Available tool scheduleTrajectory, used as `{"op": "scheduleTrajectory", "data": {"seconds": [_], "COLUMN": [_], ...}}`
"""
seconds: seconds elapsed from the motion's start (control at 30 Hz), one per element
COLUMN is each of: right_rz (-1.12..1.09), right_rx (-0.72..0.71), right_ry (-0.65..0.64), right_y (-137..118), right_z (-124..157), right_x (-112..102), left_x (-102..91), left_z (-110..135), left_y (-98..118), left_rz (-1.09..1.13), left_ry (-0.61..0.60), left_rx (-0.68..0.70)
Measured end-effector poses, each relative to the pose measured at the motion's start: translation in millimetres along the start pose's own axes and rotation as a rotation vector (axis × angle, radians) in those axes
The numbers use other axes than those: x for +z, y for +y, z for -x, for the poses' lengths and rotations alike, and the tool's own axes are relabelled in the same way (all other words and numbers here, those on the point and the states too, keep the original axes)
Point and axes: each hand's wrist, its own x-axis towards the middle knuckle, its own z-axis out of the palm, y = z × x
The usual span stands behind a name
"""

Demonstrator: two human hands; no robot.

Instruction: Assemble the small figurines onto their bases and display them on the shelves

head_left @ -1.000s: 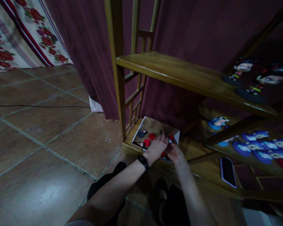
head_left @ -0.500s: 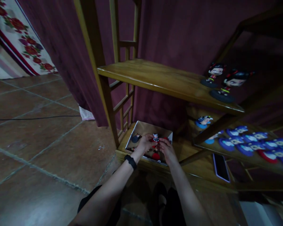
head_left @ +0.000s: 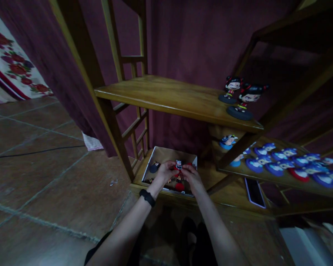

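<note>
Between both hands is a small figurine (head_left: 178, 164) with a pale head, standing on a red base, above an open cardboard box (head_left: 170, 151). My left hand (head_left: 165, 173) grips it from the left with bent fingers; a dark band circles that wrist. From the right, the fingers of my right hand (head_left: 192, 175) close on the red base. Several other figurines lie in the box, among them one on a dark round base (head_left: 154, 167) at the left and one with a red base (head_left: 180, 186) near the front. My hands partly hide the box's contents.
The box stands on the lowest board of a wooden shelf (head_left: 161, 94). Two dark-haired figurines (head_left: 242, 101) stand on the board above. Several blue figurines (head_left: 277, 166) fill a shelf at the right, with a phone (head_left: 254, 193) below. A cable (head_left: 39, 151) crosses the tiled floor.
The view has shifted, so the shelf and its figurines appear further left and slightly lower. Both hands still hold the small figurine over the box.
</note>
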Motion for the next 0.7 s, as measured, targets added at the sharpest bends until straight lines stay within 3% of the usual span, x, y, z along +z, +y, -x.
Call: {"op": "scheduleTrajectory", "data": {"seconds": [0.27,0.7], "right_rz": [-0.014,-0.152], "right_rx": [0.022,0.079], "right_ry": [-0.004,-0.119], "right_y": [2.6,-5.7], "right_z": [-2.3,-0.6], "right_x": [-2.9,-2.6], "left_x": [-2.5,2.7], "left_z": [-4.1,1.9], "left_y": [-10.2,-4.4], "left_rz": [-0.042,-0.194], "left_ry": [-0.009,0.017], "left_rx": [0.009,0.177]}}
